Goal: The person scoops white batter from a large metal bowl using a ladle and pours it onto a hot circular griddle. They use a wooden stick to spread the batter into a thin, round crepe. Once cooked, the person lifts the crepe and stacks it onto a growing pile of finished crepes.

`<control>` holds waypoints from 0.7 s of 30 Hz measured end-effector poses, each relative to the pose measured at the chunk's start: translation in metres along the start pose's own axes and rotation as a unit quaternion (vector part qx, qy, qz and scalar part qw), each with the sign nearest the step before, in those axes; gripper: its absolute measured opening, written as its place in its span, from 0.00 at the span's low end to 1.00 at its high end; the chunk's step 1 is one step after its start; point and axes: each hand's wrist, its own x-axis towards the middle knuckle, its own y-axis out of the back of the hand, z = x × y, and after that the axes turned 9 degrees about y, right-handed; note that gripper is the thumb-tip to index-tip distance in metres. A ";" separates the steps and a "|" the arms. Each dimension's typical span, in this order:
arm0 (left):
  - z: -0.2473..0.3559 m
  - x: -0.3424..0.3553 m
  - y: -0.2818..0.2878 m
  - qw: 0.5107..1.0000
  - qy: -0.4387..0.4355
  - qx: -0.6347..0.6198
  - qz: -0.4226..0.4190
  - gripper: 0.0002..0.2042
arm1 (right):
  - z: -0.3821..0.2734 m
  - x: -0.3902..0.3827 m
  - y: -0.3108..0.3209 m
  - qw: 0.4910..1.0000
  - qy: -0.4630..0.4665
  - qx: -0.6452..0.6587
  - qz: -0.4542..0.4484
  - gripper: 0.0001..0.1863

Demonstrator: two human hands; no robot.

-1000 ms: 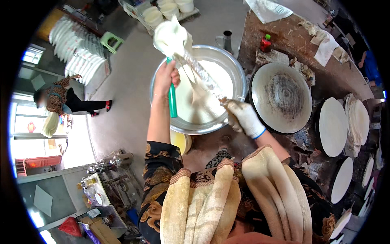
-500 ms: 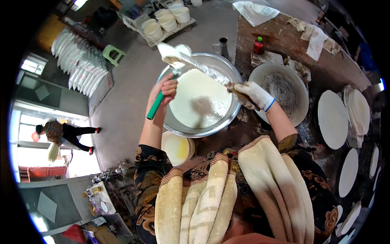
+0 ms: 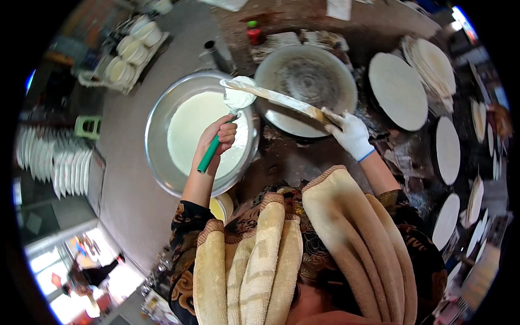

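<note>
My left hand [image 3: 219, 135], bare, is wrapped round the green handle of a ladle [image 3: 240, 96]. Thick white batter fills the ladle's bowl, at the right side of a wide metal basin [image 3: 153, 135] of white liquid batter [image 3: 187, 122]. In my right hand [image 3: 352, 134], wearing a white glove with a blue cuff edge, is the end of a long, flat spatula [image 3: 287, 101]. Its batter-coated far end lies across the ladle's bowl, and its middle passes over the front of a round griddle [image 3: 309, 78] with a darkened centre.
Thin round pale sheets [image 3: 398, 92] lie to the right. A red bottle [image 3: 253, 33] and a metal jug [image 3: 216, 57] stand beyond. White buckets [image 3: 134, 53] crowd a low cart at the far left. A yellowish bucket [image 3: 223, 206] sits below the basin. Another person [image 3: 89, 276] is far left.
My view has swung right. The ladle and spatula have moved from the basin's far rim to its right side, and my right hand now reaches past the griddle's front edge.
</note>
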 end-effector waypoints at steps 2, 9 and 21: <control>-0.002 0.029 -0.017 0.996 0.035 -0.068 -0.051 0.19 | 0.046 -0.056 -0.006 0.998 -0.032 -0.037 0.044 0.24; -0.056 0.143 -0.114 0.975 -0.114 0.187 0.033 0.11 | 0.131 -0.186 -0.031 0.872 -0.282 0.385 0.107 0.22; -0.082 0.329 -0.115 0.902 -0.130 0.378 0.164 0.09 | 0.108 -0.095 -0.067 0.502 -0.374 0.772 0.114 0.16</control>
